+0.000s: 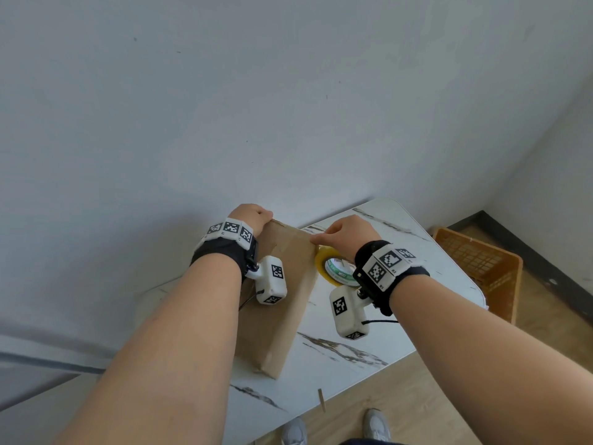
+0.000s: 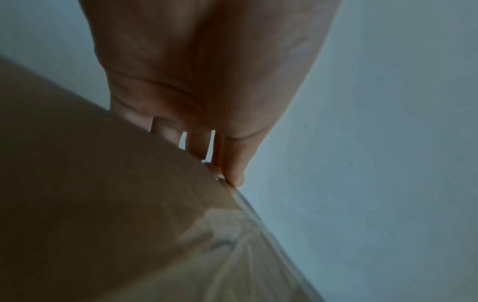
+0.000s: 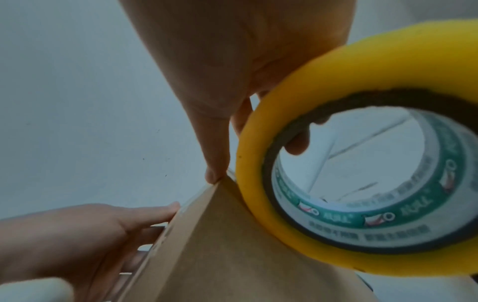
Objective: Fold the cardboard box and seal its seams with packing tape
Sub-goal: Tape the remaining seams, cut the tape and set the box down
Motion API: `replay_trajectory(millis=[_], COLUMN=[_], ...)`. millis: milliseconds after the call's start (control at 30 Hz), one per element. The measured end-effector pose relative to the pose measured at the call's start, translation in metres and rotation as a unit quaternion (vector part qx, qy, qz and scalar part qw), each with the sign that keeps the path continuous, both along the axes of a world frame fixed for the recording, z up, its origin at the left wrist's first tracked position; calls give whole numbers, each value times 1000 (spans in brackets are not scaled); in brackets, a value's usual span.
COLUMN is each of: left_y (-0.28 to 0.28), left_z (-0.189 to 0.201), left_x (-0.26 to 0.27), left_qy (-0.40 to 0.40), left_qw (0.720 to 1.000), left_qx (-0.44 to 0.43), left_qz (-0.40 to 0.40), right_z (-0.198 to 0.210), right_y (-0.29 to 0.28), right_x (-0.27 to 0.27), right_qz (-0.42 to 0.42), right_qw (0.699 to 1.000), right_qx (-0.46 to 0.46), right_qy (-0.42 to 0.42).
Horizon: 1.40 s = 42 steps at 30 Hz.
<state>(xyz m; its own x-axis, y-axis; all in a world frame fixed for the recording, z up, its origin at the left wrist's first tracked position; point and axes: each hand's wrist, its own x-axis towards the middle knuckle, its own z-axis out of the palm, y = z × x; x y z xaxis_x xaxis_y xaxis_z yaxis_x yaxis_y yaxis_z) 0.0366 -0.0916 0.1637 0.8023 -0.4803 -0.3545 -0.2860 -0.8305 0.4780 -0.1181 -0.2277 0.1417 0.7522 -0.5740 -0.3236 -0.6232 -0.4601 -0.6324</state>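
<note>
A brown cardboard box (image 1: 282,303) stands tilted on the white marble-patterned table (image 1: 401,300). My left hand (image 1: 255,216) grips its top left corner, thumb on the near edge and fingers (image 3: 145,214) laid over the far face. Clear tape (image 2: 232,235) shines along the box (image 2: 103,204) edge below the thumb. My right hand (image 1: 340,234) is at the top right corner, its thumb (image 3: 214,173) pressing on the box (image 3: 220,255) tip. It holds the yellow tape roll (image 1: 333,268) against the box's right side, one finger hooked through the tape roll (image 3: 362,183) core.
A pale wall stands right behind the table. An orange plastic crate (image 1: 481,264) sits on the wooden floor to the right. A small wooden stick (image 1: 322,399) lies at the table's front edge, above my shoes (image 1: 375,425).
</note>
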Motion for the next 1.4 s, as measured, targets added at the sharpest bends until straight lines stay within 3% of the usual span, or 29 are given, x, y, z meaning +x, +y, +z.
replay_trajectory(millis=[167,267,400,633,833,1067,1133,1233,1333,1400], left_y=[-7,-18,-26,-22,-19,-22,-22,-23,-25,-27], left_z=[-2,8,9,4,2,3,2,2,1,1], left_x=[-5,-18,-36,-38,-43,-49,-50,-50,-48,-46], left_qy=[-60,-99,-11,36,86,86,78,77,86,83], left_qw=[994,994,990,989,986,992,992,991,991,992], left_qx=[96,36,16,-112,-134,-87,-92,-107,-105,-95], left_qz=[3,-40,-141,-86,-47,-26,-24,-8,7,12], right_z=[15,17,12,-1,-11,-27,-29,-37,-55,-71], right_y=[-11,-16,-23,-36,-27,-26,-29,-34,-37,-37], right_x=[17,26,27,22,20,21,17,9,-5,-14], right_qz=[44,52,64,47,52,53,18,-116,-253,-290], right_qw=[997,997,998,998,996,995,994,982,957,951], right_qx=[-58,-53,-27,-44,-66,-60,-46,-27,29,55], right_qy=[14,19,-2,6,-12,-53,-95,-149,-138,-95])
